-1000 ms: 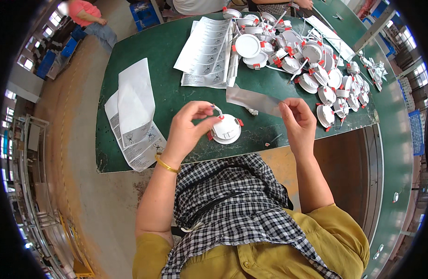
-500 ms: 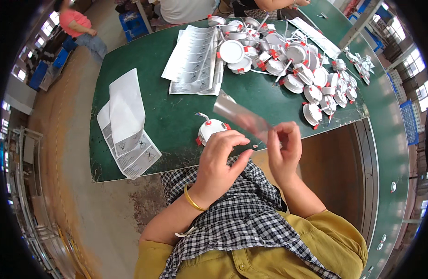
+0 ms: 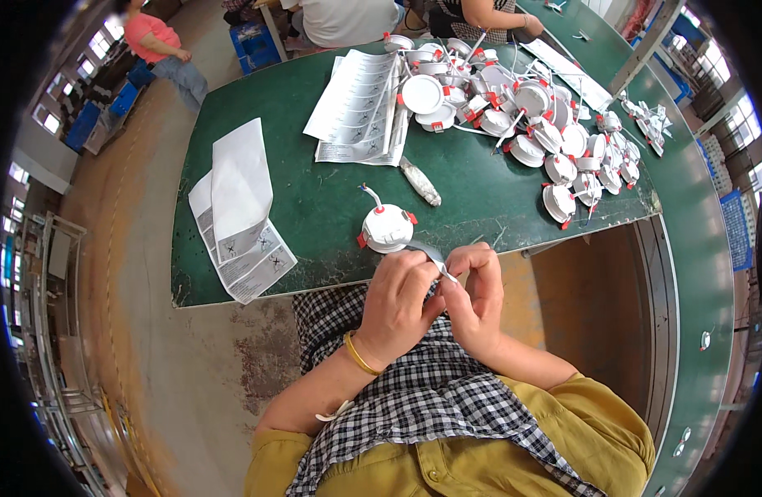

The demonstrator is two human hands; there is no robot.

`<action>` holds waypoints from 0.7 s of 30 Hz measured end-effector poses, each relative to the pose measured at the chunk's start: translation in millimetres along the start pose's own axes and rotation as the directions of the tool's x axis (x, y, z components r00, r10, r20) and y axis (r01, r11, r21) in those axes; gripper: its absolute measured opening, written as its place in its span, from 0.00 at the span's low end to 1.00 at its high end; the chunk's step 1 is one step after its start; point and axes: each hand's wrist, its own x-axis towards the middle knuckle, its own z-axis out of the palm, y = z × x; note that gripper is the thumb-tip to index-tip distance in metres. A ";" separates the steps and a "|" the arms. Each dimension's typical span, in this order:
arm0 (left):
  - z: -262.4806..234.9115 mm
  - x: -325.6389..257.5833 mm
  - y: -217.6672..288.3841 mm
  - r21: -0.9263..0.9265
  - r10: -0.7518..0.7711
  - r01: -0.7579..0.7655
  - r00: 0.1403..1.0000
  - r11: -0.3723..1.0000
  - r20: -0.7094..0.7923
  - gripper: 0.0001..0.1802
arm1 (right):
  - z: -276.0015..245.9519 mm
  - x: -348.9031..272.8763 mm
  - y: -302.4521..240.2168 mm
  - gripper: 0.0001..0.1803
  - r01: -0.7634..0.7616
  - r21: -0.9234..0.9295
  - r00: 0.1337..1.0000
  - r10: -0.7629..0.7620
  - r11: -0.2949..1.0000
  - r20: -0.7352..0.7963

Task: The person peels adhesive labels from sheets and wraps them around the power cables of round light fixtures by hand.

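My left hand (image 3: 401, 298) and my right hand (image 3: 478, 300) are pressed together just in front of the green table's (image 3: 314, 207) near edge. Between their fingertips they pinch a small clear plastic bag (image 3: 436, 258), folded narrow. A white round lamp (image 3: 387, 229) with red spring clips and a short wire lies on the table right above my left hand, apart from it. Most of the bag is hidden by my fingers.
A heap of several white round lamps (image 3: 530, 124) covers the table's back right. Printed leaflets lie in stacks at the back (image 3: 360, 103) and at the left edge (image 3: 240, 215). A rolled bundle of clear bags (image 3: 420, 184) lies mid-table. Other people sit beyond the far side.
My hands have drawn back from the lamp toward my body and closed together. The clear bag, earlier stretched wide between them, is now folded small at my fingertips.
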 end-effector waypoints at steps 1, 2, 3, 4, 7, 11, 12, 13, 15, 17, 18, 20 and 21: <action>-1.5 -0.1 1.4 -0.026 0.008 -0.008 1.000 1.000 -0.004 0.20 | -1.8 -1.2 -2.5 0.09 -0.023 0.048 0.999 0.021 0.999 0.029; -3.7 -0.8 2.1 -0.026 0.008 -0.008 1.000 1.000 -0.007 0.20 | -3.8 -2.7 -4.2 0.09 -0.047 0.095 0.997 0.042 0.994 0.059; -7.1 -2.0 2.2 -0.023 0.020 -0.019 0.999 1.000 0.033 0.20 | -6.2 -5.2 -3.7 0.09 -0.046 0.094 0.997 0.040 0.995 0.061; -10.6 -3.2 2.0 -0.021 0.032 -0.031 0.997 0.999 0.074 0.20 | -9.1 -8.0 -1.5 0.10 -0.122 0.161 0.988 0.104 0.979 0.114; -24.5 -11.8 2.2 0.035 -0.014 0.010 0.992 0.999 0.123 0.18 | -12.9 -13.0 -5.2 0.14 -0.296 0.281 0.939 0.223 0.913 0.263; -50.2 -24.7 -3.6 -0.039 -0.178 0.181 0.982 0.983 0.065 0.14 | -20.0 -10.0 -6.5 0.20 -0.368 0.214 0.868 0.252 0.905 0.428; -58.1 -31.7 -3.8 -0.197 -0.288 0.304 0.952 0.932 0.104 0.14 | -21.2 -9.4 -4.0 0.19 -0.412 0.154 0.855 0.322 0.898 0.407; -62.8 -39.2 -3.0 -0.489 -0.420 0.431 0.897 0.758 0.140 0.13 | -21.6 -4.7 0.4 0.17 -0.572 0.169 0.789 0.481 0.803 0.382; -68.2 -49.8 -2.1 -0.719 -0.523 0.498 0.824 0.485 0.217 0.12 | -13.1 6.2 3.0 0.15 -0.580 0.176 0.782 0.482 0.796 0.396; -73.3 -55.8 -3.5 -0.881 -0.605 0.448 0.747 0.152 0.276 0.11 | -6.3 9.8 5.6 0.15 -0.573 0.189 0.778 0.456 0.797 0.433; -73.0 -57.3 -7.0 -0.881 -0.607 0.447 0.746 0.153 0.273 0.11 | -3.5 10.7 5.9 0.15 -0.684 0.289 0.709 0.515 0.670 0.482; -67.6 -61.5 -14.7 -0.929 -0.640 0.370 0.715 0.007 0.280 0.10 | 0.3 13.0 9.0 0.14 -0.774 0.367 0.628 0.556 0.515 0.545; -63.9 -62.4 -15.2 -0.944 -0.690 0.330 0.680 -0.015 0.249 0.12 | 0.7 14.4 12.9 0.14 -0.746 0.398 0.661 0.516 0.534 0.545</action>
